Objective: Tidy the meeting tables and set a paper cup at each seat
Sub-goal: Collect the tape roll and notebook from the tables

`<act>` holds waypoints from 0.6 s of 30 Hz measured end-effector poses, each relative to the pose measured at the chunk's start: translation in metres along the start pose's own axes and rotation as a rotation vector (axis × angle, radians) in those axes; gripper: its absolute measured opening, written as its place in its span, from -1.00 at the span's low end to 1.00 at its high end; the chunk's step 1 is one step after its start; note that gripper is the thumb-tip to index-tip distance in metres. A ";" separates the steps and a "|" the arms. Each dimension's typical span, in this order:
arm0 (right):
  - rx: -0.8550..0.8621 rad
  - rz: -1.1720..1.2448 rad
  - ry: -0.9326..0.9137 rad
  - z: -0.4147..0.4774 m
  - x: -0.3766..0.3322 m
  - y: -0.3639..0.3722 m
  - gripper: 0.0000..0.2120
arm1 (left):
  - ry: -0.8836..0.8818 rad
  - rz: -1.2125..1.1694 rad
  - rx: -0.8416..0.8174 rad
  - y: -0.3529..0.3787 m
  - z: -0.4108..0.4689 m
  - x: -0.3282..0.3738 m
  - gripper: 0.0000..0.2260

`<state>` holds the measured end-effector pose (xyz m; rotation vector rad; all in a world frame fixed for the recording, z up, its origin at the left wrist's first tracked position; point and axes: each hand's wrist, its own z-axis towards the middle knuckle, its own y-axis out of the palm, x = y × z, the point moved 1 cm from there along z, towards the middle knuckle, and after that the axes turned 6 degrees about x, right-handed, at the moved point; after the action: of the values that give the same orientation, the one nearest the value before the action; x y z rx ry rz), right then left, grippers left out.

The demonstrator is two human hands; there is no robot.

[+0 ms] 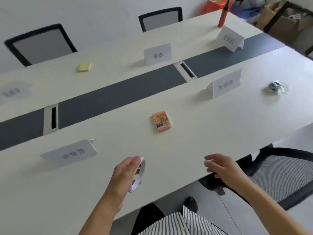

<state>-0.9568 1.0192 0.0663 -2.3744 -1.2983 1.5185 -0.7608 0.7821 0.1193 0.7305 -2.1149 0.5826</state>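
Tabletop (194, 133) in pale cream ran away from us in two long halves, split by a dark grey strip (110, 97). We took the pink box (161, 121), lying flat on the near half, as our marker.

Nearer to us than the pink box and to its left, our left hand (126, 173) hovered over the surface. Its grip was curled round a white object (138, 173), too blurred for us to call it a cup. Nearer than the box and to its right, our right hand (220, 167) hung over the near edge with its fingers bent. A speck of white showed at the fingertips, and we could not tell whether that grip held anything.

Open tabletop stretched between the pink box and both hands. Left of the box and nearer, a name card (71, 154) leaned far back. Right of the box and farther off, a second name card (223, 85) stood upright, with a crumpled wrapper (275, 87) beyond it toward the right edge.

Across the strip from the box, to its left, lay a yellow pad (84, 67). A mesh chair (284, 175) stood just off the near edge, to the right of the box.
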 end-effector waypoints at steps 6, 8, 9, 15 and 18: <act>-0.086 -0.236 -0.118 0.118 -0.065 0.045 -0.71 | -0.163 -0.173 0.118 -0.009 0.012 -0.015 -0.53; -0.091 -0.331 -0.159 0.147 -0.085 0.074 -0.67 | -0.219 -0.230 0.144 -0.021 0.023 -0.024 -0.57; -0.077 -0.386 -0.177 0.158 -0.094 0.087 -0.63 | -0.241 -0.248 0.148 -0.027 0.028 -0.026 -0.58; 0.033 -0.696 -0.197 0.217 -0.134 0.161 -0.27 | -0.270 -0.330 0.210 -0.061 0.076 -0.014 -0.64; 0.073 -0.811 -0.136 0.237 -0.134 0.180 -0.05 | -0.293 -0.335 0.225 -0.070 0.104 -0.006 -0.65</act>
<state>-1.0487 0.7239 -0.0377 -1.3977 -1.8587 1.4072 -0.7673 0.6690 0.0657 1.3366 -2.1393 0.5591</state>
